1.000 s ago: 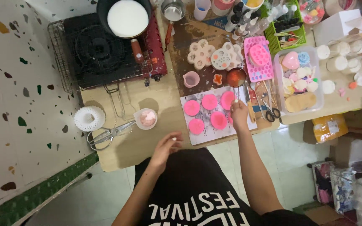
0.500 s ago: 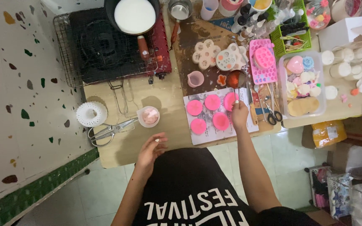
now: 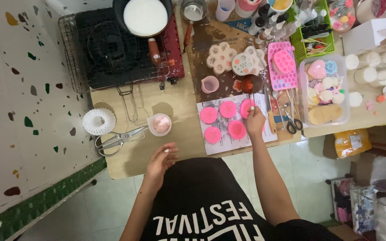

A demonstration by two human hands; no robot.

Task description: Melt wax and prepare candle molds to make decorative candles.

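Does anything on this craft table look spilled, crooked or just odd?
A few things. The brown mat is blotched with pale smears that look like dried spills. Small pink bits lie loose on the table's right side. The pan of white liquid sits off-centre, at the stove's back corner.

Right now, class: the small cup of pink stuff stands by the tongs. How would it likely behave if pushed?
The small cup looks like thin, light plastic, so it would probably slide easily on the smooth wooden table. It is short and wide, so tipping seems unlikely. The tongs lie right beside it and may block or catch it.
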